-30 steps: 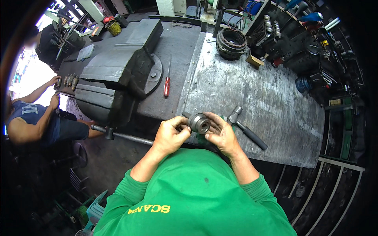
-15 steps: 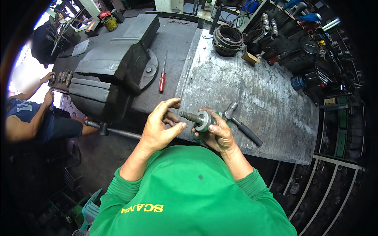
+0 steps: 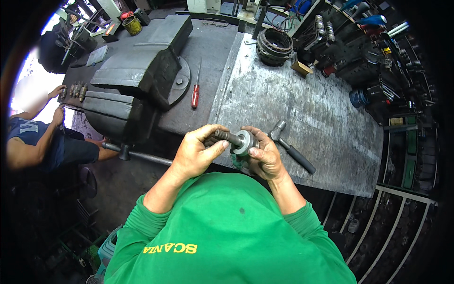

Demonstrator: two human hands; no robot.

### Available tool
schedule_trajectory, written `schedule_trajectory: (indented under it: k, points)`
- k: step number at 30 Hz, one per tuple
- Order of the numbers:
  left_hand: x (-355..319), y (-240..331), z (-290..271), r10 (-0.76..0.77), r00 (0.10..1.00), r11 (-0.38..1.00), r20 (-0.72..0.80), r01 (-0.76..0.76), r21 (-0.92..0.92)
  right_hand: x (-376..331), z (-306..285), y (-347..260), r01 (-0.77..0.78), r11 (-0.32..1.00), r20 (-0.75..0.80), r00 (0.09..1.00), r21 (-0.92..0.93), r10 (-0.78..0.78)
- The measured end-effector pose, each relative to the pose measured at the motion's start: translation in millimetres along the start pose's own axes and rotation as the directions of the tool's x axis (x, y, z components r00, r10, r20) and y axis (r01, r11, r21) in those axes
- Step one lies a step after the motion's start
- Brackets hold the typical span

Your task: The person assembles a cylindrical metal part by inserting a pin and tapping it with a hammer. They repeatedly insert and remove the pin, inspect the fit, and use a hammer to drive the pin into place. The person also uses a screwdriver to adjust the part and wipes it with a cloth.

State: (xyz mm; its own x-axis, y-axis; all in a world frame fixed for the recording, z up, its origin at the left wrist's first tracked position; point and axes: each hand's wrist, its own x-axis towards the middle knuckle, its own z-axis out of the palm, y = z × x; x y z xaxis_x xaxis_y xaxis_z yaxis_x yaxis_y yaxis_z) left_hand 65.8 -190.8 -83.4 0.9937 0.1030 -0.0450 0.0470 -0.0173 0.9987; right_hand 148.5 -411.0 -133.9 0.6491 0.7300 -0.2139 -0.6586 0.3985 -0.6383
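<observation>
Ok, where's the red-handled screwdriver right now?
In the head view, the red-handled screwdriver lies on the dark workbench just right of the big bench vise, left of the metal plate.

left hand [image 3: 196, 152] gripped splined steel shaft [image 3: 225, 137], thumb laid along it. right hand [image 3: 265, 154] cupped grey ring-shaped bearing [image 3: 243, 143] seated on shaft end. both hands were held just above near edge of metal-topped workbench [image 3: 307, 113]. hammer [image 3: 292, 146] lay just right of right hand. red-handled screwdriver [image 3: 195, 94] lay beside large black vise [image 3: 135, 85]. round toothed ring part [image 3: 274, 46] sat at far end of bench. another person's hands [image 3: 60, 102] were at left edge, beyond vise.
</observation>
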Motion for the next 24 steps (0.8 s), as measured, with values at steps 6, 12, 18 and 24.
schedule_trajectory:
  k: [6, 12, 18, 24]
  points:
    - [1, -26, 3, -0.260, 0.966, 0.863, 0.019, 0.241, -0.444, 6, 18, -14, 0.122, 0.932, -0.051, 0.988, -0.341, -0.148]
    - [-3, -3, 0, -0.136, 0.990, 0.789, 0.025, 0.124, -0.602, 33, 89, -20, 0.437, 0.213, 0.287, 0.818, -0.874, -0.499]
    - [-17, 62, -51, 0.055, 0.966, 0.804, -0.251, -0.192, -0.563, 63, 147, -32, 0.706, -0.056, 0.614, 0.571, -0.706, -0.545]
    - [-31, 96, -135, 0.121, 0.908, 0.877, -0.402, -0.287, -0.386, 60, 120, -27, 0.483, 0.183, 0.414, 0.853, -0.856, -0.317]
